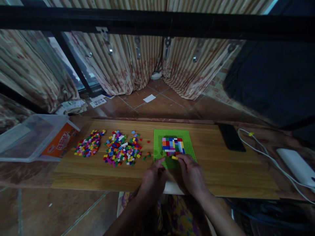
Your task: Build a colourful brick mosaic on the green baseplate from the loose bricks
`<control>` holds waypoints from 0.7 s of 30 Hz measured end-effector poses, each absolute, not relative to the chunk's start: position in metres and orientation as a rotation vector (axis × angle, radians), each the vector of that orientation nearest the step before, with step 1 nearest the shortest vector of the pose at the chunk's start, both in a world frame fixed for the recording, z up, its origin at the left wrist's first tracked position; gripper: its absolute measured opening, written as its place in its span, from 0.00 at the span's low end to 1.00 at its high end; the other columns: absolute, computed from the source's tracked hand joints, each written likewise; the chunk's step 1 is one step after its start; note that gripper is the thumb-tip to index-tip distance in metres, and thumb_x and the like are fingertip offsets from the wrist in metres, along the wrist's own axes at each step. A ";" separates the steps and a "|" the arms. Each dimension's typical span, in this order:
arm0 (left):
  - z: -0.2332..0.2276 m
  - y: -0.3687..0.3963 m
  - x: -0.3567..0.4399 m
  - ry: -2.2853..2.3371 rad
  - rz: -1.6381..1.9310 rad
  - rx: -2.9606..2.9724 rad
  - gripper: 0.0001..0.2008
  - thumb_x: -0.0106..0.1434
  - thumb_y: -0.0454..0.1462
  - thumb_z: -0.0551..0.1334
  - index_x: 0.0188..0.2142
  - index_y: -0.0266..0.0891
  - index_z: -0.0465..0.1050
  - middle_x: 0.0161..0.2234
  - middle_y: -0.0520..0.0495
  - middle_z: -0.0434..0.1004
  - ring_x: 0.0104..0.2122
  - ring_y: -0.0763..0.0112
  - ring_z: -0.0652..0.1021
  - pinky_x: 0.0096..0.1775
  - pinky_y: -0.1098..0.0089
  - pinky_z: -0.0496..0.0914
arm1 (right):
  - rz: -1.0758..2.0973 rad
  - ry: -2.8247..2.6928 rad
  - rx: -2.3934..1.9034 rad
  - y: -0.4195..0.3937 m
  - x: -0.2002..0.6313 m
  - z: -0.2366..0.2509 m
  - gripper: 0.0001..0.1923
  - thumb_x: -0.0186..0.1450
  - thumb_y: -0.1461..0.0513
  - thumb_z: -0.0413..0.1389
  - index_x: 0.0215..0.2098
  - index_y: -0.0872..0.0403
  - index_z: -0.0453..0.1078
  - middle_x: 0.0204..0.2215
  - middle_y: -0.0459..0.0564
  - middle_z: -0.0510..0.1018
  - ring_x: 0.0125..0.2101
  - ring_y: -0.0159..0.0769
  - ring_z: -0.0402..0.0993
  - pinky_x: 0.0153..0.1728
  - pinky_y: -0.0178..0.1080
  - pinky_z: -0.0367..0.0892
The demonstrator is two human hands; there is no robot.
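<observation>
Mid-build at lower centre: right hand (190, 175) grip pinched on a yellow brick (174, 158) at the green baseplate (172, 144) near edge, left hand (154, 180) curled steadying the plate; next needs stud alignment before pressing

Both hands sat low centre of frame over the near edge of the green baseplate (187, 139). Right hand (192, 175) pinched a yellow brick (174, 158) just below the multicoloured brick block (173, 146). Left hand (154, 178) touched the baseplate's lower left corner. Two loose brick piles (121, 152) lay left of it on the wooden board (221, 170). Black phone (231, 137) at right.
</observation>
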State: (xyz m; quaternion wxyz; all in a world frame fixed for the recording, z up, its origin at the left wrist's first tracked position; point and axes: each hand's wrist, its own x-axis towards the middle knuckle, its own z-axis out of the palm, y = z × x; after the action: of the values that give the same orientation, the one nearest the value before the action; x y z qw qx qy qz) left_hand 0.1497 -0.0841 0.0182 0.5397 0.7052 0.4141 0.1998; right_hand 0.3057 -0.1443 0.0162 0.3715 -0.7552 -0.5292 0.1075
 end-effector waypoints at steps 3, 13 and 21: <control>0.020 -0.082 0.157 0.980 0.463 1.706 0.23 0.61 0.35 0.55 0.56 0.40 0.63 0.33 0.51 0.75 0.29 0.74 0.74 0.34 0.73 0.67 | 0.189 -1.427 -1.928 -0.139 0.312 0.013 0.13 0.70 0.61 0.44 0.41 0.52 0.70 0.38 0.51 0.76 0.39 0.38 0.73 0.41 0.40 0.68; 0.013 -0.078 0.171 0.975 0.421 1.698 0.25 0.60 0.34 0.55 0.59 0.41 0.60 0.35 0.50 0.76 0.31 0.72 0.74 0.36 0.71 0.67 | -0.029 -1.523 -1.941 -0.118 0.316 -0.003 0.12 0.69 0.61 0.48 0.38 0.52 0.73 0.45 0.54 0.71 0.45 0.43 0.64 0.43 0.45 0.67; 0.009 -0.078 0.177 1.009 0.422 1.674 0.28 0.60 0.34 0.55 0.60 0.39 0.57 0.33 0.51 0.75 0.30 0.73 0.74 0.35 0.71 0.67 | -0.100 -1.495 -1.984 -0.116 0.321 -0.002 0.10 0.67 0.59 0.51 0.37 0.51 0.75 0.47 0.53 0.70 0.46 0.44 0.62 0.45 0.46 0.65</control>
State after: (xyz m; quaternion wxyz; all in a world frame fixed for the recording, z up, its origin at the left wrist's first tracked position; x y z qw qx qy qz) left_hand 0.1766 -0.0781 0.0094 0.5406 0.7043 0.4246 0.1775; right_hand 0.3207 -0.1157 -0.0023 0.3220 -0.7554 -0.5694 -0.0382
